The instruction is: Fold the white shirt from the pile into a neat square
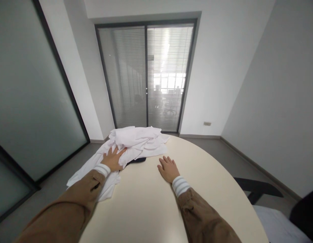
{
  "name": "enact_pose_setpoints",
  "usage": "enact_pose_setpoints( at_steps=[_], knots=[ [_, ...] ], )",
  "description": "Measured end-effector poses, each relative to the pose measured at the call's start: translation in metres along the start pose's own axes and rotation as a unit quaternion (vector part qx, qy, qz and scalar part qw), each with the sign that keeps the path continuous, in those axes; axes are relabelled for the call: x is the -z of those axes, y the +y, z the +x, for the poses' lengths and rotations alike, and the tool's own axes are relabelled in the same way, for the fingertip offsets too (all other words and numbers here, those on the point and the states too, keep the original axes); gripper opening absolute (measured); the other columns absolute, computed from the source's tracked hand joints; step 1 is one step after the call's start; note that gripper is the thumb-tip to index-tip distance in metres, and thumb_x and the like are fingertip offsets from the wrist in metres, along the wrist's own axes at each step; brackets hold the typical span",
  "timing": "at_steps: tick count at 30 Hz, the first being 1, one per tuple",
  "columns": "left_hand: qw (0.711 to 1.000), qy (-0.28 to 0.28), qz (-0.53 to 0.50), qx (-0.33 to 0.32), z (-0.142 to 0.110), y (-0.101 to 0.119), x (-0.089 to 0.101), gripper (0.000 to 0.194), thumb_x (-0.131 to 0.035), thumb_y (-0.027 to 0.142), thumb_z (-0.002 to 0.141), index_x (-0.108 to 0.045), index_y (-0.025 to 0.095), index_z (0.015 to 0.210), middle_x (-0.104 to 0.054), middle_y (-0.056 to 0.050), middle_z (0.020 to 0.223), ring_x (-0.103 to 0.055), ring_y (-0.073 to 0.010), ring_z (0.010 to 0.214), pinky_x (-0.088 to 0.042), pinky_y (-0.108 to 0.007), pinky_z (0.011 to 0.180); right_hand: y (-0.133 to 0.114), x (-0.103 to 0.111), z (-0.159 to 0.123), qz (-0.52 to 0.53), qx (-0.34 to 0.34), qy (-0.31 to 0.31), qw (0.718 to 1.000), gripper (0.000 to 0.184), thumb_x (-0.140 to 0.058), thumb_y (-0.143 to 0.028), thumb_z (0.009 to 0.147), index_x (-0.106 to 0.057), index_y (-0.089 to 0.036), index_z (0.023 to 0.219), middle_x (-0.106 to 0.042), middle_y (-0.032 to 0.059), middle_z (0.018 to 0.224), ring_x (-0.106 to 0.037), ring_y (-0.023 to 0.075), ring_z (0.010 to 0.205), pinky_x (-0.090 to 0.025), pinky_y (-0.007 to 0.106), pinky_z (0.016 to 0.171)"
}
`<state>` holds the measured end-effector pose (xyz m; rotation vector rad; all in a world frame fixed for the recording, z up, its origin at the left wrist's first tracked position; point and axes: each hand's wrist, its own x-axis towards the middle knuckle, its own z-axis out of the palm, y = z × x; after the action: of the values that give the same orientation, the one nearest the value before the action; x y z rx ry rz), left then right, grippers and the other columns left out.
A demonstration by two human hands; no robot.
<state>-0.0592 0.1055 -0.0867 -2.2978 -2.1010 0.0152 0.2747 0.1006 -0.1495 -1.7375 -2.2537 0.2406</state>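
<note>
A heap of white cloth [138, 140] lies at the far left of a round cream table [204, 175], part of it hanging over the left edge. My left hand [113, 158] rests flat on the cloth, fingers spread and reaching into its folds. A dark item [137, 160] pokes out from under the heap's near edge. My right hand [168, 167] lies palm down on the bare tabletop just right of the cloth, fingers stretched out, holding nothing. Both arms wear brown sleeves with striped white cuffs.
Glass doors with blinds [146, 74] stand beyond the table. A frosted glass partition [27, 101] runs along the left. A dark chair [258, 190] sits at the table's right side, and another dark shape [306, 212] fills the lower right corner.
</note>
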Motion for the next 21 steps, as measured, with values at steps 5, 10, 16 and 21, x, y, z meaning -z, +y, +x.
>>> enact_pose_setpoints(
  at_steps=[5, 10, 16, 21],
  knots=[
    [0.997, 0.022, 0.033, 0.072, -0.009, 0.029, 0.001, 0.106, -0.076, 0.039, 0.067, -0.022, 0.03, 0.157, -0.009, -0.018, 0.165, -0.01, -0.0566, 0.144, -0.024, -0.073, 0.104, 0.018, 0.01, -0.019, 0.021, 0.059, -0.036, 0.997, 0.056, -0.039, -0.044, 0.099, -0.044, -0.018, 0.149, -0.033, 0.0135, 0.159, -0.026, 0.0317, 0.148, -0.021, 0.05, 0.119],
    [0.988, 0.144, 0.035, 0.032, -0.031, 0.106, 0.003, 0.102, -0.079, 0.036, 0.066, -0.032, 0.013, 0.154, -0.007, -0.027, 0.163, 0.003, -0.0538, 0.146, -0.01, -0.067, 0.114, 0.038, 0.023, -0.038, 0.024, 0.097, -0.051, 0.994, 0.058, -0.037, -0.045, 0.099, -0.044, -0.017, 0.149, -0.035, 0.0124, 0.159, -0.027, 0.0287, 0.148, -0.023, 0.046, 0.119],
    [0.962, 0.147, -0.088, -0.214, -0.026, 0.176, -0.03, 0.058, -0.057, 0.03, 0.088, -0.049, 0.012, 0.144, -0.034, -0.017, 0.158, -0.026, -0.0347, 0.148, -0.024, -0.048, 0.119, 0.042, 0.03, -0.045, -0.006, 0.059, -0.001, 0.998, 0.054, -0.042, -0.047, 0.097, -0.052, -0.021, 0.143, -0.046, 0.0123, 0.152, -0.037, 0.0283, 0.142, -0.024, 0.047, 0.118],
    [0.958, 0.09, -0.155, -0.222, -0.004, 0.175, -0.067, 0.044, -0.045, 0.028, 0.097, -0.054, 0.016, 0.138, -0.047, -0.012, 0.151, -0.04, -0.0274, 0.141, -0.03, -0.047, 0.118, 0.048, 0.027, -0.038, -0.008, 0.029, 0.001, 1.0, 0.059, -0.046, -0.055, 0.094, -0.049, -0.026, 0.145, -0.041, 0.0102, 0.155, -0.03, 0.0321, 0.145, -0.015, 0.056, 0.118]
  ],
)
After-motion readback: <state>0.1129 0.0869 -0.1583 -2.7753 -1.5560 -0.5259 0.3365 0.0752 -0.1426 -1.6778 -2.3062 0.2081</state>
